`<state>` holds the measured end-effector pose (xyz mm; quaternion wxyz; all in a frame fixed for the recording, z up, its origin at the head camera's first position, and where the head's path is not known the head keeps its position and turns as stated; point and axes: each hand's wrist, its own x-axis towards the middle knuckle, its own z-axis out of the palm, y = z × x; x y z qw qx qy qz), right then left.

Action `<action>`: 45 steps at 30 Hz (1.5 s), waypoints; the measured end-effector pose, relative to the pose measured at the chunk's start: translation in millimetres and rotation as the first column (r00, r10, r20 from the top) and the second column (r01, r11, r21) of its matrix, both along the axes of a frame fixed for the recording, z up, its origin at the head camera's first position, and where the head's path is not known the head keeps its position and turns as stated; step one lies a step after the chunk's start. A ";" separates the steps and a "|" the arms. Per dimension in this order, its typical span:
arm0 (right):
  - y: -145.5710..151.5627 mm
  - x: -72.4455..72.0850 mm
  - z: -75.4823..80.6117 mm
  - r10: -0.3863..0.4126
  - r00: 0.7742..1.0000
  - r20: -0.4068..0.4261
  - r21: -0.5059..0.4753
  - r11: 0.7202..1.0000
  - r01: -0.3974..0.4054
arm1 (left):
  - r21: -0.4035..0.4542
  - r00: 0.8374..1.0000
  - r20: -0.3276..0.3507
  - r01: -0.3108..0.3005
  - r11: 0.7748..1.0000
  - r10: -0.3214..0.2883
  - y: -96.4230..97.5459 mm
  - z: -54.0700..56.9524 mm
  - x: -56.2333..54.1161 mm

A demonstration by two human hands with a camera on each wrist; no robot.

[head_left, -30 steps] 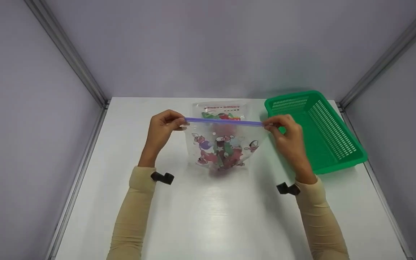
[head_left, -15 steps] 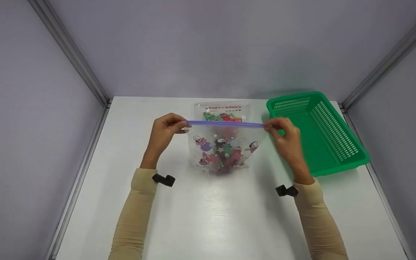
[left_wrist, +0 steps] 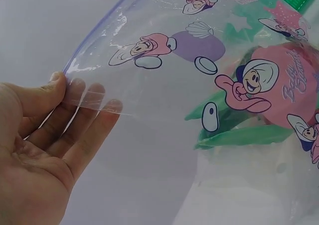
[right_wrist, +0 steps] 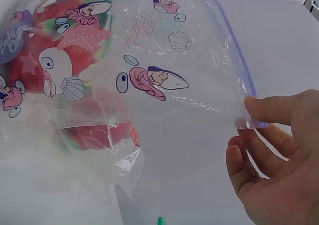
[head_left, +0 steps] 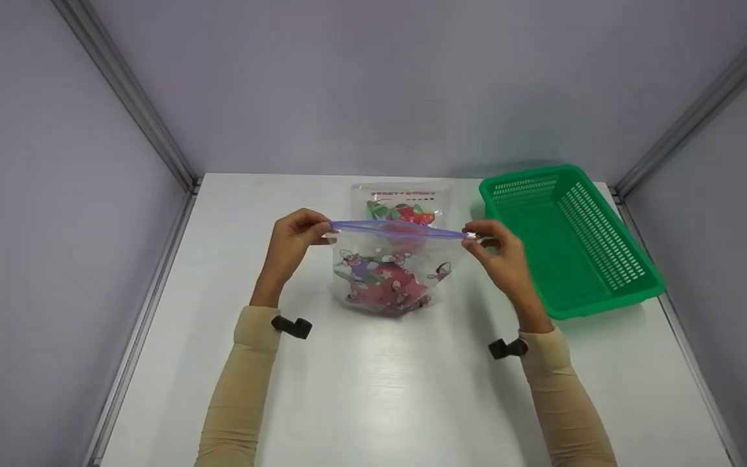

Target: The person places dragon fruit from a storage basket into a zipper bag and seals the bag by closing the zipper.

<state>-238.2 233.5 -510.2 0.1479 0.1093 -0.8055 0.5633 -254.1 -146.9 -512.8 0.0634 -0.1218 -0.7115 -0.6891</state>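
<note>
A clear zip bag [head_left: 386,272] with cartoon prints hangs upright between both hands over the white table. Its purple zip strip [head_left: 373,227] runs along the top and shows as two lines parted in the middle. My left hand [head_left: 292,243] pinches the left end of the strip between thumb and fingers. At the right end, my right hand [head_left: 500,253] pinches the corner the same way. Red and green shapes show through the film in both wrist views. Behind the bag lies a clear plastic pack [head_left: 403,194] with red and green contents, its lower part overlapped by the bag.
A green plastic basket [head_left: 607,301] with slotted sides stands at the right, close by the right hand. Grey panels [head_left: 373,91] enclose the white table [head_left: 380,395] at the back and sides.
The right hand has moved slightly left and toward the person, with its end of the zip strip. The strip, straight before, now bows apart in the middle, and the bag's lower part bulges wider.
</note>
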 end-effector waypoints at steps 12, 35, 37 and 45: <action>-2.5 -5.8 -17.2 0.048 0.998 0.051 -0.190 0.981 -0.038 | -0.091 0.997 0.038 -0.067 0.994 0.071 -6.3 4.8 1.0; -19.8 -4.5 -17.0 0.021 0.998 0.059 -0.248 0.969 -0.005 | -0.503 0.984 -0.053 0.123 0.856 -0.173 104.3 72.6 -9.2; -20.5 -4.6 -17.5 0.037 0.998 0.053 -0.259 0.966 -0.022 | -0.542 0.979 -0.026 0.158 0.825 -0.204 115.4 75.0 -10.7; -22.3 -4.1 -18.7 0.103 0.995 0.000 -0.298 0.950 -0.098 | -0.635 0.952 0.048 0.262 0.727 -0.301 150.6 82.1 -17.5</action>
